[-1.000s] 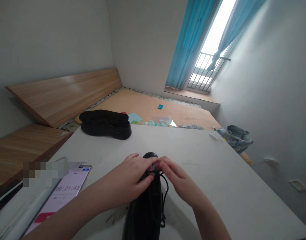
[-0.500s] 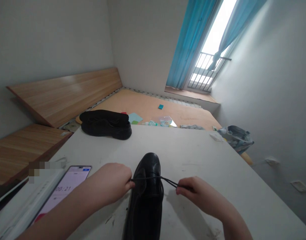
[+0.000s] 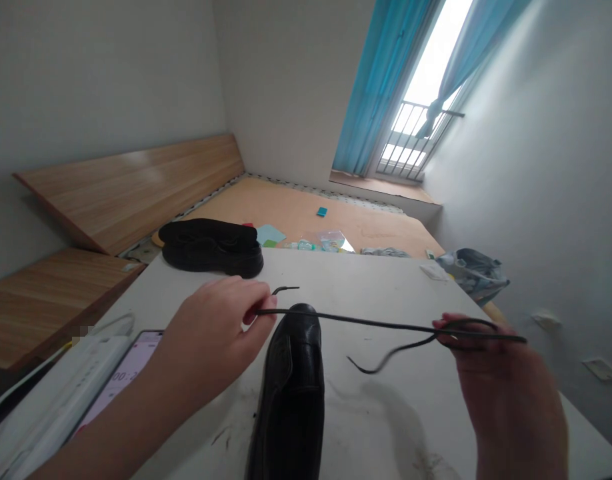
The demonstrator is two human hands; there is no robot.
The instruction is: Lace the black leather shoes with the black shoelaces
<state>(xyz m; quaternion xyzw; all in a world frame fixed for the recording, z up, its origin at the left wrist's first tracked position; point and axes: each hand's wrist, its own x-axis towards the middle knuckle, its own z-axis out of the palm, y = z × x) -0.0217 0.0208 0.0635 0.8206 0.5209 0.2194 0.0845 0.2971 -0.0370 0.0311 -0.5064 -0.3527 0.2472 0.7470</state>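
A black leather shoe [image 3: 291, 387] lies on the white table [image 3: 386, 287] with its toe pointing away from me. A thin black shoelace [image 3: 371, 324] stretches across the air just above the toe, and no lace shows in the shoe's eyelets. My left hand [image 3: 211, 340] pinches the lace left of the shoe, with a short tip curling up past the fingers. My right hand [image 3: 501, 380] holds the other part far to the right, and a loop of lace sags from it.
A second black shoe [image 3: 211, 250] lies at the table's far edge. At the lower left are a phone [image 3: 123, 373] showing a timer and a white power strip [image 3: 61, 380]. Beyond the table are a wooden bed platform, scattered small items and a grey bag.
My hands have moved apart, the right one far to the right. The lace has lifted off the shoe's top and now spans wide above the toe.
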